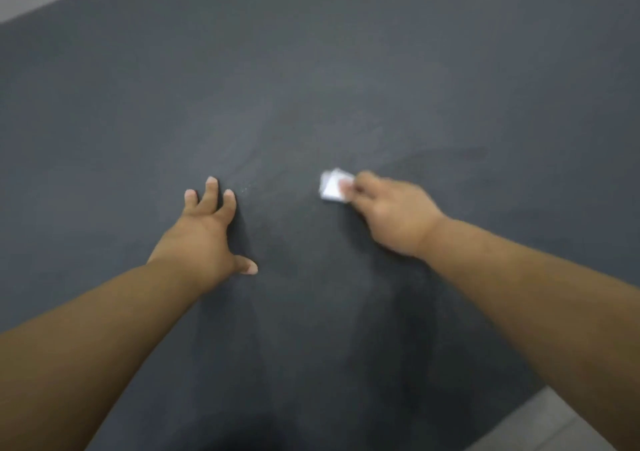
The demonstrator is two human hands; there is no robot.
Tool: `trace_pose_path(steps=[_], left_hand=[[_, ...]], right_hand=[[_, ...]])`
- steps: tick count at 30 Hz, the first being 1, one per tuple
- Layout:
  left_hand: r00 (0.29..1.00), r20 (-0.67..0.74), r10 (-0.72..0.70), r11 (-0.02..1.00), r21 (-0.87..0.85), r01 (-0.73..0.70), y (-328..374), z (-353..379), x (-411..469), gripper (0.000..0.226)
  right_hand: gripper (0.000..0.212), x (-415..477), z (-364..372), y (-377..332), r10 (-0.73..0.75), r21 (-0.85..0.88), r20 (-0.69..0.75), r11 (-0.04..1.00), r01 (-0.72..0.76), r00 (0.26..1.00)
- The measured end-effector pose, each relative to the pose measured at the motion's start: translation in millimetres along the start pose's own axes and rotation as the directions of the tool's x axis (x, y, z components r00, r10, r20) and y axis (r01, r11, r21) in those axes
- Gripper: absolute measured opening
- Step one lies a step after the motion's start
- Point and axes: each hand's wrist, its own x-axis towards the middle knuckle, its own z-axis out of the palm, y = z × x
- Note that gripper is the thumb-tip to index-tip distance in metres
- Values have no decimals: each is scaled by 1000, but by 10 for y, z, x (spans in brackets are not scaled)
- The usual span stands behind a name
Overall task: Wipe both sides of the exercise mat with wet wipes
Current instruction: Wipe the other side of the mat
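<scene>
Dark mat (346,70) filling the frame, with the left hand (204,232) at centre-left splayed flat on it, apparently to steady it, while the right hand (391,211) right of centre pinches a folded wipe (332,187) against its surface to scrub.

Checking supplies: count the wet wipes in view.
1: a white wet wipe held against the mat by the right hand, right of centre. Others may be out of frame.

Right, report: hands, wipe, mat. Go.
Left hand open, fingers spread on mat. Right hand holds wipe against mat, blurred. No obstruction in view.
</scene>
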Motion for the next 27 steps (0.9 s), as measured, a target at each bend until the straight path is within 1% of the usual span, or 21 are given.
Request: trace_pose_path(steps=[1,2,3,4,5,6,7,9,10,11,13,14,16,18,19,20,21,22,24,25,27], left_hand=[[1000,9,-2,1000,15,2,8,11,21,118],[1000,9,-3,1000,24,3,20,13,39,117],[1000,7,-2,1000,25,2,29,14,44,116],[1000,3,0,1000,16,0,28,13,44,115],[1000,1,-1,1000,1,1,23,11,37,114],[1000,-1,-3,1000,-13,3,18,11,30,114],[1000,-2,-3,1000,-19,3,10,12,29,113],[1000,-8,-4,999,-39,4,-4,27,29,113],[1000,-12,-5,998,-61,4,-13,36,36,113],[1000,-17,-8,996,-86,6,-22,40,36,113],[1000,-19,-13,994,-108,11,-28,43,45,112],[1000,-13,-15,994,-107,14,-25,40,53,112],[1000,0,-23,995,-100,23,-11,31,60,112],[1000,6,-28,995,-94,29,15,24,64,112],[999,9,-33,995,-92,34,26,17,69,112],[999,14,-39,995,-89,40,36,9,70,113],[999,20,-44,995,-83,46,44,4,70,113],[999,26,-47,996,-80,49,46,0,78,113],[998,33,-56,994,-91,59,42,-6,83,114],[998,32,-60,993,-104,63,36,-5,84,115],[998,23,-63,988,-140,66,31,1,77,115]], right_hand=[[44,68,-38,199,214,-9,-81,977,-215,974],[45,132,-83,362,451,-9,-99,891,-454,887],[46,180,-143,450,668,34,-56,744,-667,742],[47,249,-169,472,784,51,-23,620,-783,620],[49,309,-162,405,809,57,-21,588,-807,587],[50,360,-168,260,768,70,-25,640,-765,641],[51,391,-98,64,661,98,-19,747,-657,750],[46,405,80,-386,272,178,21,946,-272,962],[41,381,132,-591,27,192,59,981,-38,998],[36,376,148,-696,-144,222,104,968,118,984],[35,444,146,-546,-234,207,77,955,214,969],[39,510,116,-369,-143,163,49,978,133,989],[44,631,-9,110,255,55,-28,966,-253,967],[45,695,-183,556,652,29,-51,758,-652,756],[46,726,-212,670,763,45,-29,647,-761,646],[46,770,-192,668,810,84,-8,585,-806,587],[46,804,-157,575,793,128,2,604,-787,609],[46,831,-100,413,710,139,8,697,-704,704],[48,825,41,-59,369,133,48,918,-372,928],[48,791,78,-317,167,114,89,978,-177,982],[46,688,94,-682,-112,106,155,990,96,982]])
